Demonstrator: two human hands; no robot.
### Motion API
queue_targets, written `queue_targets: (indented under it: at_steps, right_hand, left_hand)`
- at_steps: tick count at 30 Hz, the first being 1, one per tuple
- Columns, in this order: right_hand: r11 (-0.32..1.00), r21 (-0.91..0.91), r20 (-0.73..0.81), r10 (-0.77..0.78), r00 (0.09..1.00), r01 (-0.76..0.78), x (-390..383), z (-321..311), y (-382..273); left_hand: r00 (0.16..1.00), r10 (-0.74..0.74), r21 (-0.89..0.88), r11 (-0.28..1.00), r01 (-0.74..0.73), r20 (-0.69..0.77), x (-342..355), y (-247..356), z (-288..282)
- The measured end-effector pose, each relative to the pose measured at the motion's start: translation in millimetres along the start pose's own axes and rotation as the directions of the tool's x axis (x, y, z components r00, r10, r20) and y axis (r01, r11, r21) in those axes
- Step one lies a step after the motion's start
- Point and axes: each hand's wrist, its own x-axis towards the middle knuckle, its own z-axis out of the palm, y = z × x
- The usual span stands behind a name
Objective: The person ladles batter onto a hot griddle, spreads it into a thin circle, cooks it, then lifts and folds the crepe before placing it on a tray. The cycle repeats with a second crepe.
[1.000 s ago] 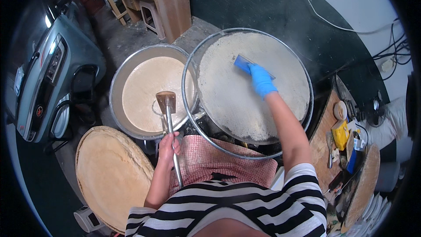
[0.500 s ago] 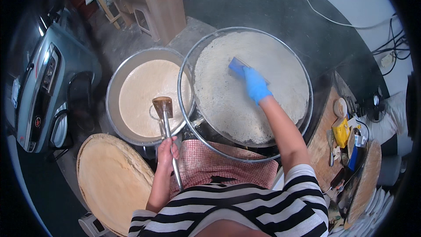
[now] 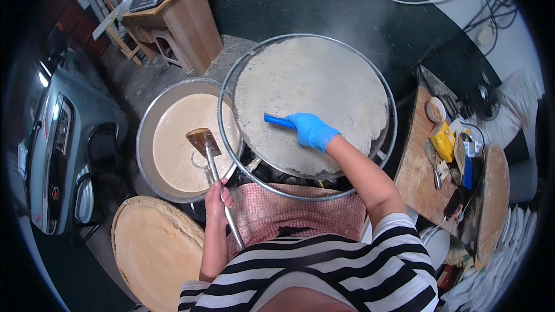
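My bare left hand point(image 3: 219, 197) grips the metal handle of a long-handled scoop point(image 3: 211, 162), whose squarish brown head is over the pale batter point(image 3: 173, 133) in a big metal pot point(image 3: 145, 121). In the blue-gloved right hand point(image 3: 315, 132) is a blue scraper point(image 3: 279, 121), its edge low against a thin, pale sheet of batter point(image 3: 312, 86) covering the round griddle. The sheet looks dry and speckled, with a ragged rim at the lower right. A metal ring point(image 3: 394, 118) encircles the griddle. The gloved fingertips are partly hidden.
A stack of large round flatbreads point(image 3: 153, 248) is at the lower left. To the right, a wooden board point(image 3: 413, 179) bears a yellow packet point(image 3: 442, 141), a bowl point(image 3: 436, 110) and a spoon point(image 3: 435, 167). A grey scooter point(image 3: 81, 133) stands left; a desk point(image 3: 193, 23) is behind the pot.
My right hand has drawn the scraper left and nearer across the sheet, turning it more level. The left hand still holds the scoop over the pot. The whole view has shifted somewhat.
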Motion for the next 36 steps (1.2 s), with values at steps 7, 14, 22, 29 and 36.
queue_targets:
  at_steps: [7,14,22,29,36]
  right_hand:
    - [0.978,0.207,-0.47,0.084,0.879,0.018,-145,-17,68]
    - [0.949,0.13,-0.545,0.31,0.779,-0.287,-194,77,98]
    - [0.954,-0.155,-0.386,0.18,0.905,-0.256,-225,62,45]
    - [0.776,0.306,-0.233,0.622,0.747,-0.551,-226,24,68]
    - [0.751,0.357,-0.289,0.655,0.698,-0.556,-221,38,167]
  left_hand:
    - [1.0,0.01,0.044,0.999,-0.01,0.007,-11,-2,-2]
    - [0.996,0.015,0.079,0.997,-0.022,0.09,-13,-5,16]
    - [0.984,0.005,0.067,0.998,-0.017,0.178,-25,-9,29]
    - [0.985,0.028,0.099,0.994,-0.046,0.172,-37,-10,26]
    - [0.983,0.032,0.112,0.992,-0.053,0.181,-43,-10,29]
